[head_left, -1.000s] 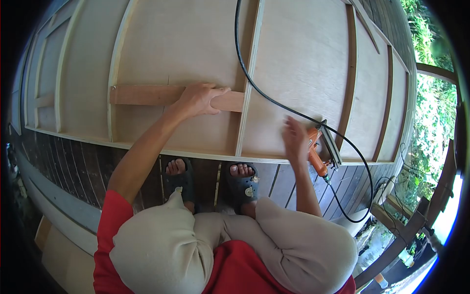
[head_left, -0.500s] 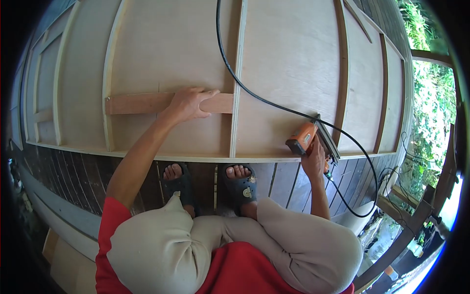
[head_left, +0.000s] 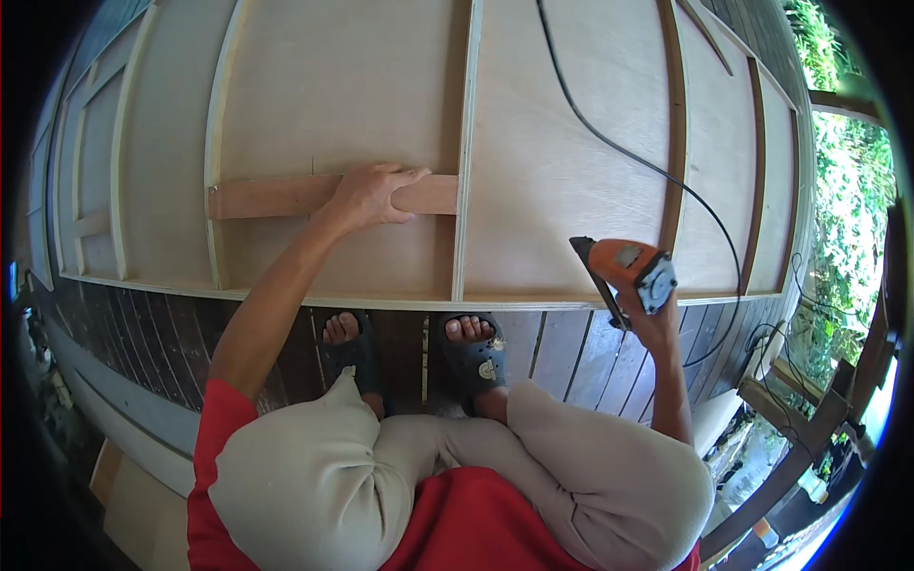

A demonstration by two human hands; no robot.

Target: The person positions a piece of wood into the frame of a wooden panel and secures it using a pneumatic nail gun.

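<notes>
My left hand (head_left: 369, 197) is closed over a short reddish wooden slat (head_left: 271, 198), with the fingers across its far edge. The slat lies crosswise between two upright battens of a framed plywood panel (head_left: 552, 114), its right end against the middle batten (head_left: 465, 152). In my right hand (head_left: 653, 324) is an orange and black nail gun (head_left: 628, 265), held by its handle above the panel's near edge. The gun's dark magazine points up and left. Its handle is mostly hidden behind the gun body and my fingers.
A black air hose (head_left: 657, 171) arcs over the panel and down past my right hand. A loose thin strip (head_left: 706, 38) lies at the panel's far right. Dark floorboards (head_left: 547, 357) run under my feet. Timber beams (head_left: 795, 457) and cables stand at the right.
My right hand has turned the nail gun over, so its magazine now faces left, and has moved slightly right. The hose has swung right. My left hand stays on the slat.
</notes>
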